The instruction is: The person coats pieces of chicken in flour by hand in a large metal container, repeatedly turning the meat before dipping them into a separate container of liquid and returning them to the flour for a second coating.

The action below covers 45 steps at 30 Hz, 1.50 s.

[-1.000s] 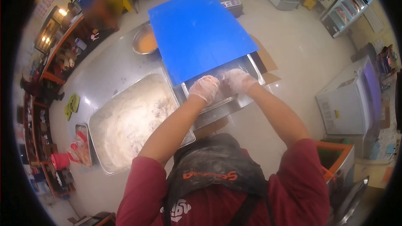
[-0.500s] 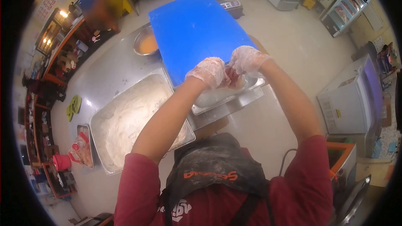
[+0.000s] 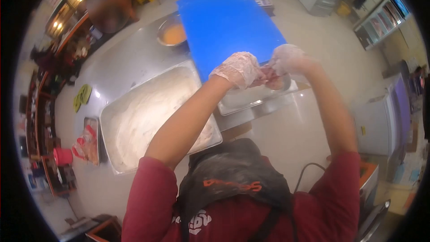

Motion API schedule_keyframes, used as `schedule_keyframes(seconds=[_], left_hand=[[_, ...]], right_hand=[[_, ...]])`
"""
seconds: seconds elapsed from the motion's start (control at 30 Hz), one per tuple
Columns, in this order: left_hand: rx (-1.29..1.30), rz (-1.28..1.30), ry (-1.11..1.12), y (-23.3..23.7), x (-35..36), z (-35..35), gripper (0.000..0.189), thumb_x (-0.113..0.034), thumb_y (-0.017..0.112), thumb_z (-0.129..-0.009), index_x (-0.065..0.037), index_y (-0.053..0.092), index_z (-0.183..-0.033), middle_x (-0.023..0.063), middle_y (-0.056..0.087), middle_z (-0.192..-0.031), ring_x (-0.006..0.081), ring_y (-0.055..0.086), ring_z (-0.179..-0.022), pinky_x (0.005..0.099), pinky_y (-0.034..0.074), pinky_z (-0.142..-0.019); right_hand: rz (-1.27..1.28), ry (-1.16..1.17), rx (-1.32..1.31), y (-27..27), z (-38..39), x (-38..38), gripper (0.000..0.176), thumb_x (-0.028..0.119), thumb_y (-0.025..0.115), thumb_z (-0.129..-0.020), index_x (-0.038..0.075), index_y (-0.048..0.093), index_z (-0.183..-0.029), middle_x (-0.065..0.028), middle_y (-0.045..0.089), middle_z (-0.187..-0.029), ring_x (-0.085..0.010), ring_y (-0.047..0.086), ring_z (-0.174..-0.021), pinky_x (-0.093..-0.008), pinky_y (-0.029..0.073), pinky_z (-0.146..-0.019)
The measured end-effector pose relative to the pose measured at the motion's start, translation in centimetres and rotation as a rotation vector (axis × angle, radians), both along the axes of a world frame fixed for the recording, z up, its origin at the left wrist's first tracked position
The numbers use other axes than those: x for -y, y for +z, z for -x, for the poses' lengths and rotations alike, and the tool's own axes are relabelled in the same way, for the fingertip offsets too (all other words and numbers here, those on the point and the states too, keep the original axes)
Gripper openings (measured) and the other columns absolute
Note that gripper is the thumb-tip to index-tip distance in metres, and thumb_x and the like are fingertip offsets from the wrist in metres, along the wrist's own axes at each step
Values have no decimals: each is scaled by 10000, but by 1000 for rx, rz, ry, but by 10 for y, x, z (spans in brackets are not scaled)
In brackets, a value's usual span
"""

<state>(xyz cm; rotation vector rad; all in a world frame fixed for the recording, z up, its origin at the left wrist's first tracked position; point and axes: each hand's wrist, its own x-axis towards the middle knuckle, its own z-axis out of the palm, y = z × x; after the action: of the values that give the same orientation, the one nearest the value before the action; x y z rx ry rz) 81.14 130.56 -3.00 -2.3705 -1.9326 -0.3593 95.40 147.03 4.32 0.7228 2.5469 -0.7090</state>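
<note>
Both of my hands wear clear plastic gloves coated with something pale. My left hand (image 3: 238, 70) is closed on the near end of a reddish-pink piece of raw meat (image 3: 270, 77). At the other end, my right hand (image 3: 289, 59) grips the same piece, its fingers partly blurred. The meat is held at the near edge of a large blue cutting board (image 3: 226, 22), above a metal tray (image 3: 242, 106) whose contents are partly hidden by my hands. To the left, white flour (image 3: 143, 116) fills a wide metal pan (image 3: 108, 141).
A metal bowl (image 3: 162, 27) of orange liquid (image 3: 173, 34) stands left of the board. A green cloth (image 3: 82, 97) lies on the steel table (image 3: 116, 67). A small tray with a red-and-white bag (image 3: 88, 145) sits beside the flour pan. A scale (image 3: 265, 4) is behind the board.
The view has shifted, moving the board and pans rightward in the picture. My hands are slightly farther apart, and more of the meat shows between them.
</note>
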Motion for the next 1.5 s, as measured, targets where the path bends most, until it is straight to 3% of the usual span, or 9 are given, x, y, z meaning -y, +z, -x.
schedule_keyframes(seconds=[0.17,0.27,0.43,0.57,0.67,0.8,1.03,1.2,1.5], left_hand=[[1120,470,519,92,100,32,216,-300,646,-974,-191,777,-1106,-8,761,-1015,111,713,-968,249,574,-904],[723,218,463,112,174,68,218,-248,626,-967,-125,777,-1064,27,782,-962,125,736,-823,262,598,-796],[992,334,967,115,266,116,162,-242,705,-927,-184,779,-1059,-1,777,-831,141,712,-675,292,593,-659],[235,566,878,22,330,172,239,-265,683,-931,-105,750,-1095,59,758,-967,172,715,-807,300,571,-706],[111,666,951,-40,373,178,315,-315,666,-938,-68,732,-1123,108,733,-1044,220,693,-909,331,549,-789],[144,871,919,-84,404,151,425,-381,642,-947,-19,707,-1161,172,701,-1147,283,664,-1045,372,519,-901],[629,543,1217,-154,385,128,512,-392,759,-850,-24,670,-1193,175,735,-1009,310,728,-933,447,577,-826],[451,590,1072,-179,419,151,566,-501,587,-948,-2,696,-1192,223,676,-1245,349,630,-1202,424,500,-998],[72,708,749,-77,467,163,363,-367,613,-984,-30,699,-1086,209,703,-1003,371,697,-966,428,559,-851]], right_hand=[[606,-133,-336,39,0,43,209,-32,645,-800,-102,700,-989,-163,756,-942,-211,725,-847,-360,598,-755],[725,24,-381,65,31,89,205,-40,631,-818,-110,675,-1006,-160,754,-973,-209,722,-874,-356,600,-766],[721,269,-334,49,118,176,267,-37,637,-839,-90,662,-1100,-174,748,-1076,-242,725,-928,-344,592,-826],[867,355,-264,-48,208,240,322,52,672,-841,-32,660,-1152,-185,716,-1146,-276,686,-1105,-383,541,-973],[218,315,-711,-136,225,270,377,85,640,-875,-42,616,-1229,-209,708,-1160,-340,685,-1105,-455,525,-983],[-167,818,-66,-177,209,245,367,100,597,-898,14,624,-1254,-222,692,-1143,-364,680,-1102,-450,536,-951],[-70,691,-231,-205,194,251,282,152,633,-872,60,730,-1120,-200,722,-1060,-369,691,-1020,-445,546,-884],[-66,490,-143,-186,190,252,304,254,671,-904,44,728,-1117,-201,730,-1062,-372,688,-1038,-454,531,-905],[136,192,-201,-135,196,256,352,126,714,-858,13,638,-1183,-193,683,-1206,-321,683,-1039,-417,527,-941]])
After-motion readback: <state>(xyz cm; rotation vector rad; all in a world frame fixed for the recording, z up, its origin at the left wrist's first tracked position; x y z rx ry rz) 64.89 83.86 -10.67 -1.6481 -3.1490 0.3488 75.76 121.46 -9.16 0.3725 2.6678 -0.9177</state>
